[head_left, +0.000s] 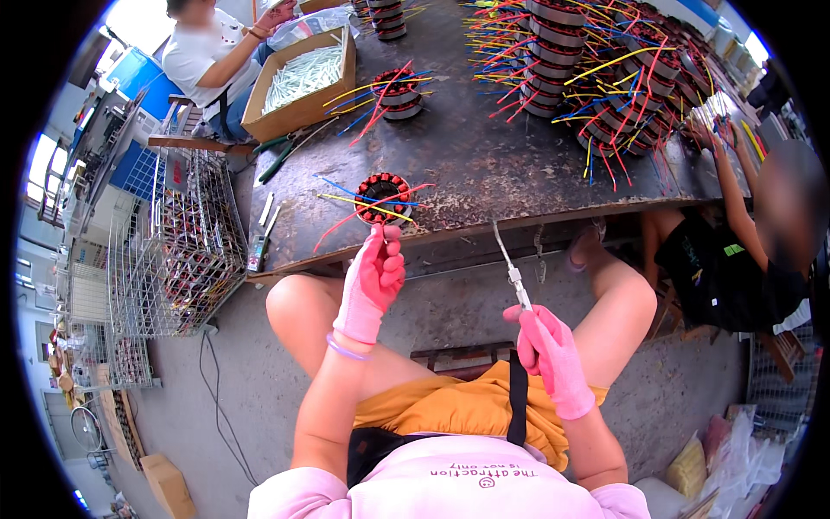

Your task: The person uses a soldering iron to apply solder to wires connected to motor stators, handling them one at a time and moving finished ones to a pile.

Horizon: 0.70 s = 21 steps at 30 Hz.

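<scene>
Right hand [550, 348] raised, gripping thin tool [511, 265]; left hand [375, 275] pinches wire.

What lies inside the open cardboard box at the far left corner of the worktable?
The cardboard box holds a heap of thin pale sleeves or tubes. They cover the bottom, so anything beneath them cannot be seen.

Left hand [373, 275] raised, fingers pinched, right hand [548, 346] fisted
</scene>
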Available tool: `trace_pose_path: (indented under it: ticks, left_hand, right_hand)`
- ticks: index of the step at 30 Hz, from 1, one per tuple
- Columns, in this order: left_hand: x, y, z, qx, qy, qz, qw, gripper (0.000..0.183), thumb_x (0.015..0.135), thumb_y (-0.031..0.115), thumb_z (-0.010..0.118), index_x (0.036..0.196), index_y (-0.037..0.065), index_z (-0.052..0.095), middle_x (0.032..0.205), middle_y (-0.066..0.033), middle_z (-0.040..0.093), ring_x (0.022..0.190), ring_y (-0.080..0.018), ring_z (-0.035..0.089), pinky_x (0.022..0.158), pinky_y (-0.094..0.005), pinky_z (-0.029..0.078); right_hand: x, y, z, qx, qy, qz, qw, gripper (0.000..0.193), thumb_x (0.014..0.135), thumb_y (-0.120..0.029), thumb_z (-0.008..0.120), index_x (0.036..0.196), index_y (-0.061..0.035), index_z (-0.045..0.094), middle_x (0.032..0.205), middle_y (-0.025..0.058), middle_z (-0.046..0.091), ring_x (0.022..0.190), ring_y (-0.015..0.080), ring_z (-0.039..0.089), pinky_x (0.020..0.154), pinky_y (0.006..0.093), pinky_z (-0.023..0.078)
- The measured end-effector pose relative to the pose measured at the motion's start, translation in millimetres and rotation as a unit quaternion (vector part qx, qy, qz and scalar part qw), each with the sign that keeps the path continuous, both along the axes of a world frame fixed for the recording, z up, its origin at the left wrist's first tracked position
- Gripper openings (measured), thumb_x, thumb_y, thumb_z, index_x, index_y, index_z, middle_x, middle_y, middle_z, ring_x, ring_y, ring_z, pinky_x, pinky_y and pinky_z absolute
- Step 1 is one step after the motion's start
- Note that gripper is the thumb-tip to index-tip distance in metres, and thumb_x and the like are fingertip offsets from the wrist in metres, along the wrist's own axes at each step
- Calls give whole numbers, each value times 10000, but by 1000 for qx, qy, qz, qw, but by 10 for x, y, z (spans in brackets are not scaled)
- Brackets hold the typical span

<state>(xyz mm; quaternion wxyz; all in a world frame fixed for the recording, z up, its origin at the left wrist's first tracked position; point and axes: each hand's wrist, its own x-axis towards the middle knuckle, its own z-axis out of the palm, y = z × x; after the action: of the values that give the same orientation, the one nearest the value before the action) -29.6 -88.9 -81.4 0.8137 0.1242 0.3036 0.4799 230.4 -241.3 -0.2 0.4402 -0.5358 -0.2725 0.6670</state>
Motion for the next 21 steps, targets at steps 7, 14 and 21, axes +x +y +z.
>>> trace_pose_path:
  ticks: [7,14,21]
  left_hand:
    - [-38,-78,-179,-55,198,23,978,325,984,432,584,810,157,588,620,60,474,435,-60,349,363,-221,230]
    - [45,-157,160,-86,237,32,967,411,978,477,576,774,120,577,622,49,484,441,-46,395,368,-207,249]
    - [-46,-141,-234,-29,234,32,971,418,992,469,552,777,116,611,589,33,486,427,-57,381,373,-200,253]
  right_hand:
    - [6,-14,-74,-9,-9,7,1000,371,1022,-331,505,1171,0,583,590,-46,420,527,36,327,479,211,260]
    - [-39,4,-24,-7,-5,3,1000,373,1021,-331,508,1170,2,585,592,-48,419,530,31,326,480,209,255]
    - [-52,6,-24,-10,-7,3,1000,367,1020,-333,515,1164,-3,589,594,-50,422,530,29,331,478,208,255]
